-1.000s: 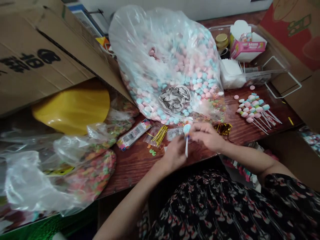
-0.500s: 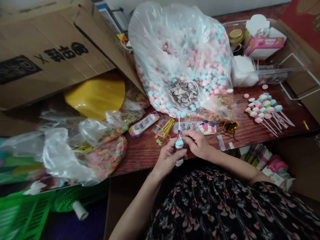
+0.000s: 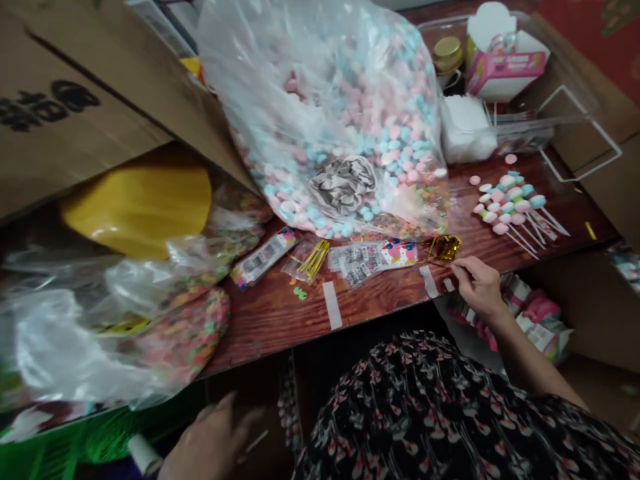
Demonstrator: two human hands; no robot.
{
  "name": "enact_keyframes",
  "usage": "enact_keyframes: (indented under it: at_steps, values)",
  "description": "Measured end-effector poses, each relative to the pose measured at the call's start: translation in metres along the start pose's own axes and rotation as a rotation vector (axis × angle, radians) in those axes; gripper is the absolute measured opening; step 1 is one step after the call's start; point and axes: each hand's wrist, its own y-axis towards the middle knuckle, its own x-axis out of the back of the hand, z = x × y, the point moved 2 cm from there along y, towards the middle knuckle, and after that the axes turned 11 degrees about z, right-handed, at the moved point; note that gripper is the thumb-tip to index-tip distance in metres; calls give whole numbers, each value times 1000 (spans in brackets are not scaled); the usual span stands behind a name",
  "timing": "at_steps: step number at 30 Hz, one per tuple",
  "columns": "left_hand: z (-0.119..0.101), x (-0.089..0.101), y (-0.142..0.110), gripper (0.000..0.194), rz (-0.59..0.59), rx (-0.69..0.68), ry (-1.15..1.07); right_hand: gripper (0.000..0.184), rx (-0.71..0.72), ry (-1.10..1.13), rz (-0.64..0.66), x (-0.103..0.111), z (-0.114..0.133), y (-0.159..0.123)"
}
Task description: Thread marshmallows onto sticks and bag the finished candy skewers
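Note:
My right hand (image 3: 477, 287) sits at the table's front edge, its fingertips pinched on a thin gold twist tie (image 3: 435, 261) that runs from a gold bunch (image 3: 444, 248). My left hand (image 3: 207, 443) is blurred, low down below the table edge. A thin white stick (image 3: 255, 441) shows beside its fingers, and I cannot tell if it is held. Pastel candy pops on white sticks (image 3: 510, 207) lie on the wooden table (image 3: 280, 327) at the right. Above them rests a big clear bag of pink and blue candies (image 3: 325, 120).
Printed packets (image 3: 373, 257), loose gold ties (image 3: 313, 261) and white tape strips (image 3: 330, 303) lie along the table. Bags of multicoloured candy (image 3: 185, 333) and a cardboard box flap (image 3: 65, 100) crowd the left. A clear tray (image 3: 520, 133) stands at the back right.
My right hand has moved right from the pop to the gold ties. My left hand has dropped below the table edge, and the pop is no longer visible.

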Motion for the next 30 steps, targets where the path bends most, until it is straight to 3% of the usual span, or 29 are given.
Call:
enact_keyframes:
  at_steps: [3,5,7,9,12,14,19,24,30]
  values:
    - [-114,22,40,33,-365,-472,42,15,-34,-185,-61,-3,-5,1]
    - [-198,35,66,30,-444,-760,157,16,-42,-264,-99,-4,-5,3]
    - [-260,44,87,30,-447,-852,336,17,-68,-342,-136,3,-8,6]
    - [-294,48,104,27,-433,-823,480,18,-134,-441,-180,20,-17,6]
    - [-300,47,119,24,-450,-797,578,21,-289,-602,-188,55,-40,7]
    - [-292,44,123,22,-498,-804,571,23,-395,-717,-97,72,-56,11]
    - [-283,38,127,21,-609,-806,405,27,-555,-903,191,74,-78,27]
    - [-289,37,129,22,-624,-735,399,33,-566,-876,189,77,-74,41]
    - [-291,40,125,17,-603,-740,448,31,-460,-966,275,128,-49,107]
